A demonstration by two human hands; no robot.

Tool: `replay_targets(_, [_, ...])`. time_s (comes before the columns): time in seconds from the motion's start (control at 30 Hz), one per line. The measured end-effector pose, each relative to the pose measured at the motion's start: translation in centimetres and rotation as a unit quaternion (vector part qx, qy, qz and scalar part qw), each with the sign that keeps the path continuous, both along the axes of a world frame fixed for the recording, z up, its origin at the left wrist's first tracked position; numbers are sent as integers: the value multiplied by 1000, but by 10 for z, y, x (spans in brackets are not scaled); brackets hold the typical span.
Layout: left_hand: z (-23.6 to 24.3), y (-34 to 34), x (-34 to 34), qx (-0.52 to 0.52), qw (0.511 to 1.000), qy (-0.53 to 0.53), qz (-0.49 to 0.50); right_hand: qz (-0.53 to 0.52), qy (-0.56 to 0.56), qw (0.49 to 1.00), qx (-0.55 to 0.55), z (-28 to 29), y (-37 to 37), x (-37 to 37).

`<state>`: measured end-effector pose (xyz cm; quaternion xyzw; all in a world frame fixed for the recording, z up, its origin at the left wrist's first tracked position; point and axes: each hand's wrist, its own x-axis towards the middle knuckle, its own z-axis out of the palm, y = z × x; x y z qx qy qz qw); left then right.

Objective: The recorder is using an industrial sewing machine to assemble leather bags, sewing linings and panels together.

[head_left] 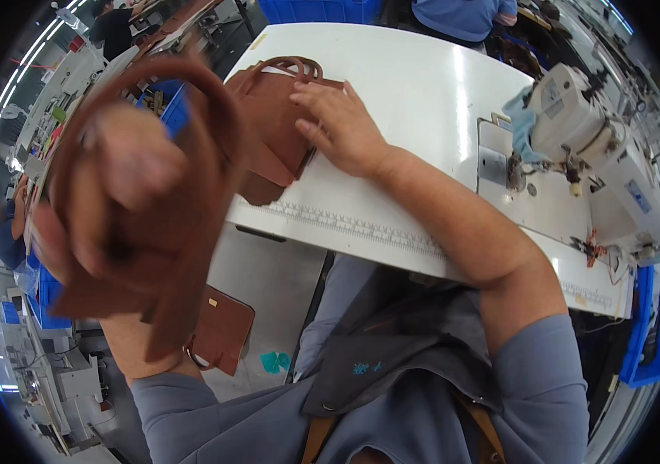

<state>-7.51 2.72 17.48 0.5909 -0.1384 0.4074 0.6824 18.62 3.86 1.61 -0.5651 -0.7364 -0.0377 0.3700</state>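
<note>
up on the left, a brown leather bag point(179, 236) is held aloft in the left hand point(136, 158), apparently closed round it though blurred; the right hand point(345, 130), loosely spread, touches a 2nd bag point(268, 116) on the white table point(415, 100). i'd press lightly there, to avoid creasing.

We raise our left hand point(138, 155) high on the near left, closed in a grip, its outline blurred; only a lower part of our left forearm point(130, 342) shows. Our right forearm point(450, 209) runs from the bent elbow point(512, 267) toward the far left, our right hand point(345, 127) lying palm down, fingers point(316, 94) extended, thumb point(311, 134) apart.
</note>
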Motion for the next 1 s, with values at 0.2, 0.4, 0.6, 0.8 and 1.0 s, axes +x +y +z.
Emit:
replay_targets(0.2, [23,-43,29,205,873,425,-124,216,434,854,-188,45,-95,41])
replay_targets(0.4, [3,-40,139,477,717,486,-149,152,353,861,-333,90,-238,46])
replay_targets(0.6, [-32,-48,207,510,744,423,88,-71,491,854,-159,24,-294,91])
replay_targets(0.8, [-120,-39,192,168,856,475,-112,-148,649,745,-48,1,-344,100])
replay_targets(1.0, [-99,-72,210,142,865,477,-60,-36,581,792,-185,35,-352,140])
